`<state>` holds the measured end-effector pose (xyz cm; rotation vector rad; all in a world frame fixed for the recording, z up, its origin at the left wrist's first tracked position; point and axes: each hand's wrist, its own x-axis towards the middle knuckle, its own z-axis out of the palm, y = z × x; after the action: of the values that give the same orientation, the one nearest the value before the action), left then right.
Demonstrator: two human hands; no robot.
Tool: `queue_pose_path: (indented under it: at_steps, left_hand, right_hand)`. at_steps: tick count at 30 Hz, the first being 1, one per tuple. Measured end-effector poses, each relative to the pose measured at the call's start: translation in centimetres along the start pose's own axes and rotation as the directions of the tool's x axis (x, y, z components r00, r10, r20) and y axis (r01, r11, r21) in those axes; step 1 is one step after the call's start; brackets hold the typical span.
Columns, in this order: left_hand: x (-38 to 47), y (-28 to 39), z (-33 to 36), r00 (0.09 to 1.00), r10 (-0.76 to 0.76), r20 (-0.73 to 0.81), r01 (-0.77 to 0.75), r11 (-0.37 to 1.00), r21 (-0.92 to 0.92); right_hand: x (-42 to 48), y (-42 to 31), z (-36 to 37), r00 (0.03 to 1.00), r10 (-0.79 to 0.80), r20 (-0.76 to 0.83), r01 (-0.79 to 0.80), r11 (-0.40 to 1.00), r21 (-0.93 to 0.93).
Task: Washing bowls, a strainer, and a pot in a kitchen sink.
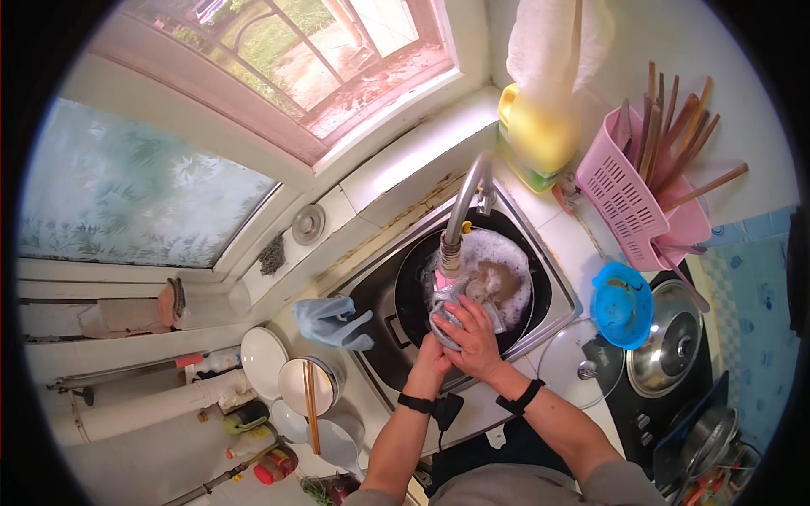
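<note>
Both hands meet over a dark pan (pixel 405 297) of sudsy water (pixel 500 253) set in the steel sink (pixel 373 316). My right hand (pixel 468 338) lies on a bunched silvery-grey scrubbing cloth (pixel 447 316), its fingers spread across it. Just below and left, my left hand (pixel 433 364) presses against the same cloth from beneath; its fingers are mostly hidden. Something pink shows behind the cloth, under the end of the curved metal faucet (pixel 465 196). Near the pan's middle a brownish patch is seen in the foam. Each wrist wears a black band.
Left of the sink lie a blue rubber glove (pixel 332 322), a white plate (pixel 262 362) and bowls with chopsticks (pixel 311 405). At right stand a yellow detergent jug (pixel 541 139), a pink utensil basket (pixel 626 190), a blue strainer (pixel 622 306), a glass lid (pixel 563 360) and a metal-lidded pan (pixel 664 341).
</note>
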<state>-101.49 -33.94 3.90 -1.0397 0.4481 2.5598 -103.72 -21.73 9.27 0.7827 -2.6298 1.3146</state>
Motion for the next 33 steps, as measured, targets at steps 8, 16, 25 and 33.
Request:
queue_pose_path:
  at_steps: [8,16,25,33]
  left_hand:
    - [-2.9,1.3,1.0,0.975,-0.019,-0.22,0.134,0.842,0.522]
    - [-3.6,1.3,-0.7,0.956,-0.286,-0.069,0.29,0.879,0.378]
    - [-4.9,1.2,3.4,0.989,-0.126,0.073,0.111,0.978,0.177]
    - [-3.1,2.0,1.1,0.905,0.399,0.146,-0.412,0.908,0.078]
  right_hand:
    - [5.8,4.0,-0.5,0.984,0.166,0.061,-0.174,0.97,0.173]
    - [6.0,10.2,1.1,0.772,0.375,0.513,-0.635,0.438,0.636]
    - [5.2,2.8,-4.3,0.647,0.603,0.466,-0.522,-0.095,0.848]
    - [1.8,10.0,3.0,0.53,0.665,0.525,-0.539,-0.214,0.815]
